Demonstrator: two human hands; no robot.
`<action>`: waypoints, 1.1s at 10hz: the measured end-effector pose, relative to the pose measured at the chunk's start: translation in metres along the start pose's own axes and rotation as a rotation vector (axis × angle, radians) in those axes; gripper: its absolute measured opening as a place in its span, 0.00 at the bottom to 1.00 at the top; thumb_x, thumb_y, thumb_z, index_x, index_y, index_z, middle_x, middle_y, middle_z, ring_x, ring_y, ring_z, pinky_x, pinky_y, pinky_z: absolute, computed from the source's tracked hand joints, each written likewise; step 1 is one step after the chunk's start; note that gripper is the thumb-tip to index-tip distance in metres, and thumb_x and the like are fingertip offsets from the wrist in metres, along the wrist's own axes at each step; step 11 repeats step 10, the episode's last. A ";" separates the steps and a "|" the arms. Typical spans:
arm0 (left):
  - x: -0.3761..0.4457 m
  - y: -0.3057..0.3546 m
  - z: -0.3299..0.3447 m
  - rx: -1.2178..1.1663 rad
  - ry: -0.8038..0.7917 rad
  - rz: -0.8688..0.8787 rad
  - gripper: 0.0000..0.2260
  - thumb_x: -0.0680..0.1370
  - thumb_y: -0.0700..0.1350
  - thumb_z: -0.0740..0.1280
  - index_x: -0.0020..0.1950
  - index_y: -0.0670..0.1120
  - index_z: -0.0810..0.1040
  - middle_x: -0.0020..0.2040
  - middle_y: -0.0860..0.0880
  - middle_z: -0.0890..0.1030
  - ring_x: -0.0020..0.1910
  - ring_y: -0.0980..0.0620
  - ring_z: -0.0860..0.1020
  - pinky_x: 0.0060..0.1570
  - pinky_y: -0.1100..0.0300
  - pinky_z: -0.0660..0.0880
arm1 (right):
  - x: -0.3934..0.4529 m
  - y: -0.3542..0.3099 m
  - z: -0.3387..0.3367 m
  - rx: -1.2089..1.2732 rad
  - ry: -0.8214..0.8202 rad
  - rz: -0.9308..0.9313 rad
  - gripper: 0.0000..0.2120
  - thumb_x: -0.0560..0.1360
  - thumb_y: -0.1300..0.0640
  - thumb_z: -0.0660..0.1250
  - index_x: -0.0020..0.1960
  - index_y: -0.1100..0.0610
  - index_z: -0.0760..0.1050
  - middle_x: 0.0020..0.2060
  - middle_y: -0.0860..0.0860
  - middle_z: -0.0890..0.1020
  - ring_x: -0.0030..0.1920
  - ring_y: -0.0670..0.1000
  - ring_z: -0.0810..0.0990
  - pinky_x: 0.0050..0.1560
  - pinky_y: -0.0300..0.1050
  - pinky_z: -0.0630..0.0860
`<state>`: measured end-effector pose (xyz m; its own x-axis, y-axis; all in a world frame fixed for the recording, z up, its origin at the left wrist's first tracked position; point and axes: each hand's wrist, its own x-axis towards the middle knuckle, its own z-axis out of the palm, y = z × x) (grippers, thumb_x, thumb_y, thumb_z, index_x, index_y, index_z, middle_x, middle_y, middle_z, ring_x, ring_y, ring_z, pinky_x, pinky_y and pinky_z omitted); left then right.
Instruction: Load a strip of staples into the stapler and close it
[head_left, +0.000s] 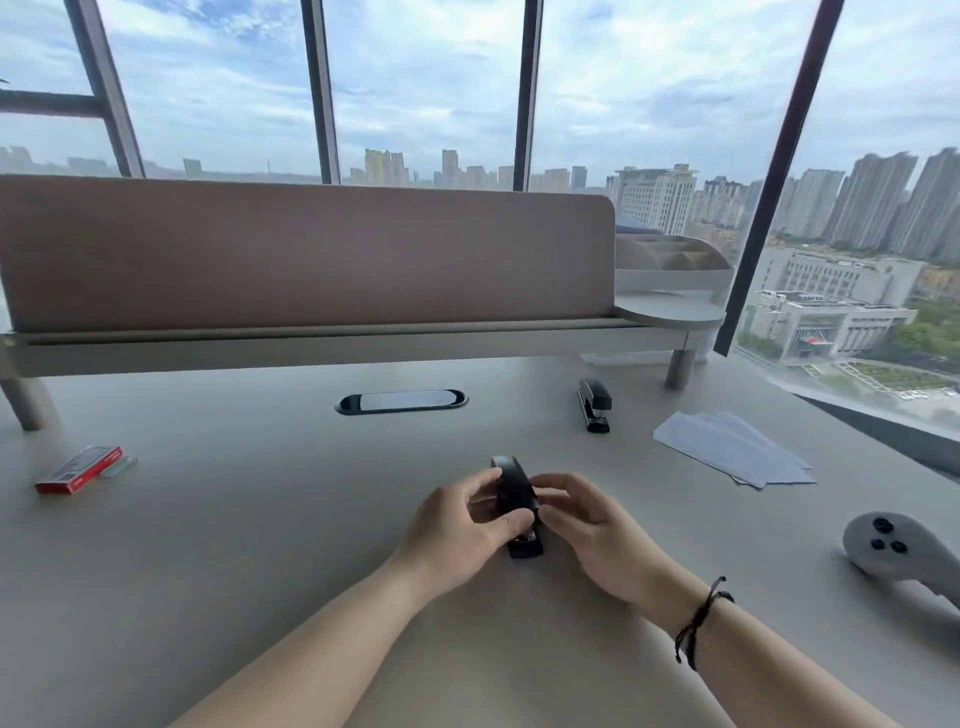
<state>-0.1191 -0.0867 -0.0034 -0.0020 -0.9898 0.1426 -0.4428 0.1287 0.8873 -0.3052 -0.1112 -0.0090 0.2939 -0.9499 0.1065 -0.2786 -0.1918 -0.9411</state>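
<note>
Stapler sits mid-counter, right in front of the person, with both hands on it: left hand grips its left side, thumb across the top near the front end; right hand pinches the right side with its fingertips. Top looks down or nearly down; can't tell from this angle whether it is latched, or whether a strip is inside. Red staple box lies well apart on the far left, with a loose staple strip just beside it, so loading may not have started. Judgement: early stage, or the final press. Left to do, if early: open the top, fetch a strip, seat it, close. A second stapler stands farther back on the right, untouched. Counter is pale grey, matte and mostly bare: a stack of white paper on the right, a grey handheld controller at the right edge, a cable grommet at centre rear. Pinkish divider panel on a raised shelf behind; floor-to-ceiling windows beyond, high-rise skyline, overcast daylight.
</note>
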 end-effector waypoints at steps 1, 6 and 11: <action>0.033 0.000 0.014 -0.001 0.041 -0.001 0.30 0.71 0.56 0.76 0.71 0.50 0.74 0.64 0.53 0.82 0.60 0.57 0.81 0.58 0.48 0.81 | 0.032 0.003 -0.010 0.008 0.065 0.029 0.18 0.80 0.68 0.62 0.52 0.45 0.80 0.50 0.50 0.88 0.53 0.52 0.86 0.60 0.48 0.78; 0.168 -0.005 0.058 0.214 0.162 0.072 0.16 0.73 0.57 0.73 0.55 0.49 0.85 0.53 0.51 0.87 0.51 0.55 0.84 0.51 0.61 0.78 | 0.142 0.035 -0.039 -0.102 0.426 0.054 0.09 0.78 0.57 0.65 0.51 0.51 0.84 0.47 0.50 0.88 0.52 0.52 0.85 0.56 0.50 0.81; 0.153 -0.014 0.047 0.040 0.146 -0.002 0.19 0.75 0.49 0.74 0.64 0.44 0.80 0.58 0.45 0.85 0.54 0.50 0.84 0.59 0.50 0.80 | 0.128 0.029 -0.034 -0.369 0.430 0.088 0.19 0.77 0.64 0.61 0.67 0.57 0.77 0.59 0.55 0.85 0.61 0.56 0.79 0.57 0.42 0.72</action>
